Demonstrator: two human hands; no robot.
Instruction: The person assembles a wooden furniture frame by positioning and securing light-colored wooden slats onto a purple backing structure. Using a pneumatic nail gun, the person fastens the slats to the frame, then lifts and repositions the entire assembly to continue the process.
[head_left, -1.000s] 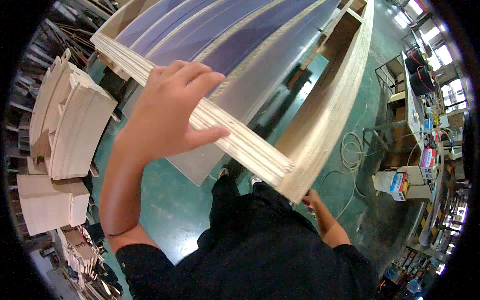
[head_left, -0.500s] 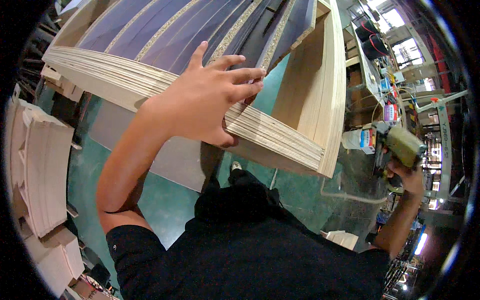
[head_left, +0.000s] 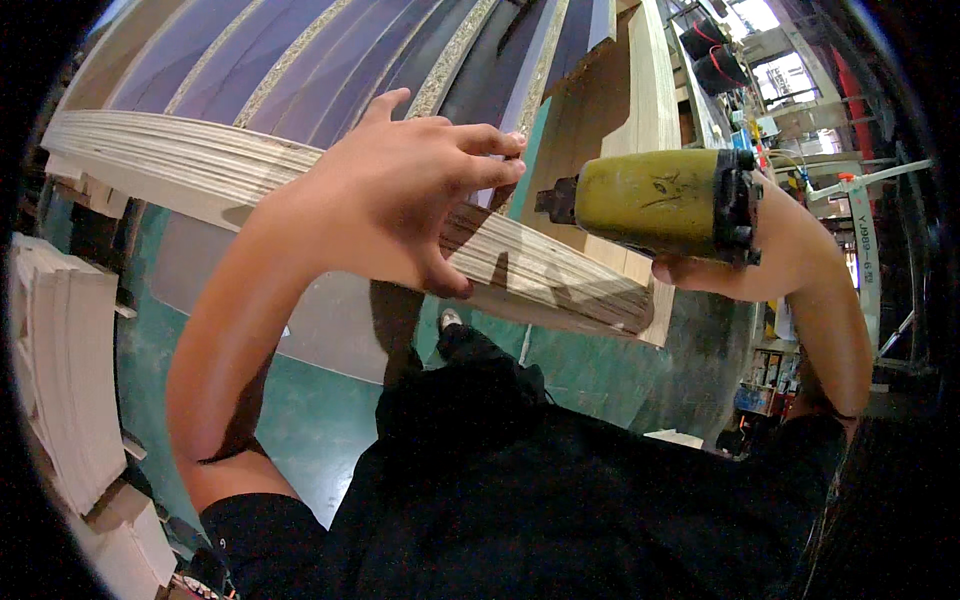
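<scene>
My left hand (head_left: 385,205) spans the near side of a wooden frame, made of layered plywood strips (head_left: 560,275). Its thumb presses on the near face while its fingers reach over the layers, the index finger raised. Beyond the fingertips stand bluish-purple panels (head_left: 325,85) with speckled chipboard edges, side by side inside the frame. My right hand (head_left: 775,245) is closed round a nail gun (head_left: 650,205) with a worn olive-yellow body and black end cap. Its dark nose points left toward my left fingers, above the frame's right corner. The grip is mostly hidden behind the body.
Stacked pale curved wood pieces (head_left: 65,370) stand on the left above the green floor (head_left: 300,405). A grey board (head_left: 335,325) lies under the frame. On the right are a cluttered workbench (head_left: 705,95) and a white pipe (head_left: 880,175).
My right hand has swung the nail gun from far right in over the frame's right corner. My left hand keeps its place on the plywood, and the view has shifted slightly.
</scene>
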